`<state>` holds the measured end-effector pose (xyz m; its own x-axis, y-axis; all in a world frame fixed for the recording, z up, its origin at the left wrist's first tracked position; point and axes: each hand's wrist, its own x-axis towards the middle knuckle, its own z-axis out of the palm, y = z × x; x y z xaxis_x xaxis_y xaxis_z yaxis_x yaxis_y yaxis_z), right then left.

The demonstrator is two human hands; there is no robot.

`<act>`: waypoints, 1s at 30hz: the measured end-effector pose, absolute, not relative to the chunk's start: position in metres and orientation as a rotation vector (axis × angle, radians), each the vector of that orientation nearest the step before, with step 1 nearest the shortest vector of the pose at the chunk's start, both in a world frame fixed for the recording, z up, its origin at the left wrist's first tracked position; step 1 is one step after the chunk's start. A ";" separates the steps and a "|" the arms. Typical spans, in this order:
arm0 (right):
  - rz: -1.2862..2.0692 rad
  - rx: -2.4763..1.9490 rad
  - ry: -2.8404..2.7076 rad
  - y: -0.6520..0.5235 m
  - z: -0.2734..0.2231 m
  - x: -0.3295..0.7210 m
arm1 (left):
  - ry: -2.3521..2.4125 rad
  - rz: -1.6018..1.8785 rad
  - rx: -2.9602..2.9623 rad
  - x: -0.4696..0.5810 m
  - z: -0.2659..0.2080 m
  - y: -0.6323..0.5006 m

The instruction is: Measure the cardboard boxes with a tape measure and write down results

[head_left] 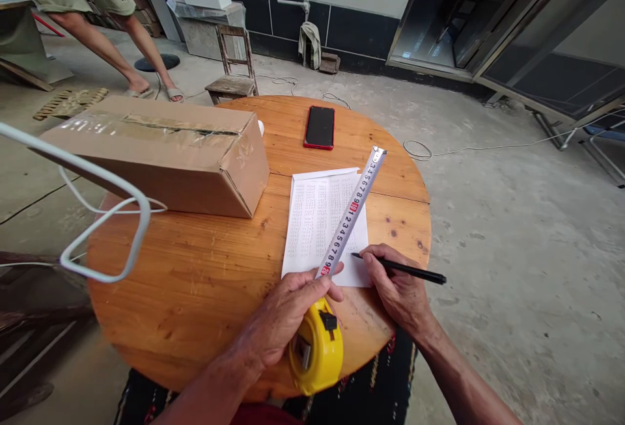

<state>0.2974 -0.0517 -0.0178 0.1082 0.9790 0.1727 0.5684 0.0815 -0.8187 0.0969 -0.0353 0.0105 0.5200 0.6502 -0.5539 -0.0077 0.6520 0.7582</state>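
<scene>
My left hand grips a yellow tape measure at the near edge of the round wooden table. Its metal blade is pulled out past the 20 mark and slants up and right across a white sheet of paper. The sheet carries columns of small handwritten figures, too small to read. At the paper's lower right, my right hand holds a black pen, its tip at the sheet near the last column. Part of the writing lies hidden under the blade.
A taped cardboard box sits on the table's left, with a bent white metal tube in front. A red-edged phone lies beyond the paper. Past the table stand a small wooden chair and a person in shorts.
</scene>
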 end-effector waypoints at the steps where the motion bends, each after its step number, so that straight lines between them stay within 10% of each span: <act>1: 0.649 -1.587 -1.563 -0.051 -0.018 0.297 | 0.945 0.443 0.766 0.097 0.011 -0.035; 30: 0.590 -1.612 -1.448 -0.056 -0.022 0.298 | 0.970 0.444 0.762 0.097 0.012 -0.035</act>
